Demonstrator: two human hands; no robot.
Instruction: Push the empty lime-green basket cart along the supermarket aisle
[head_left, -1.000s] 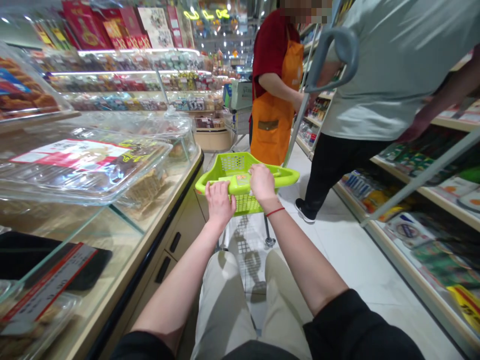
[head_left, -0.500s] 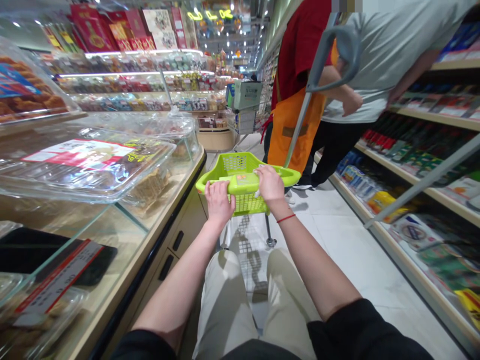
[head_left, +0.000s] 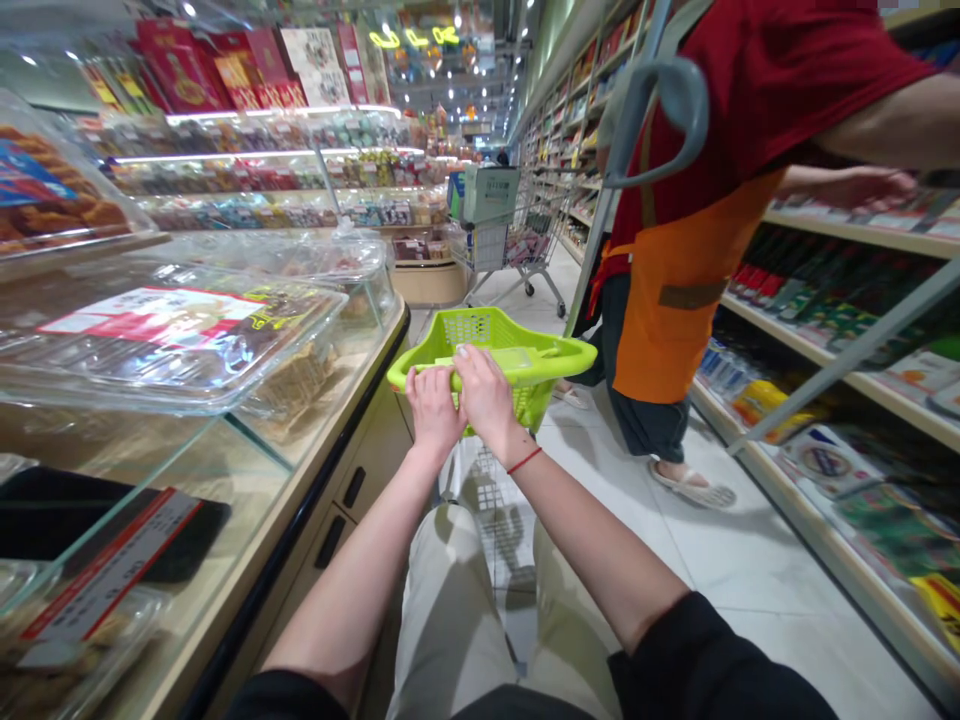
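Pink-and-white tray label (head_left: 150,318) beside the lime-green basket (head_left: 487,335), writing unreadable

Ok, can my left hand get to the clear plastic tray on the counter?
Probably yes: your left hand is on the green basket right beside the counter, and nothing stands between it and the tray, though it would have to let go first.

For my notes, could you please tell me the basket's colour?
The shopping basket is lime green, seen best in the head view.

The left forearm (head_left: 352,570) and right forearm (head_left: 592,530) reach forward and inward to the left hand (head_left: 435,408) and right hand (head_left: 487,392), touching side by side, fingers (head_left: 471,362) curled downward.
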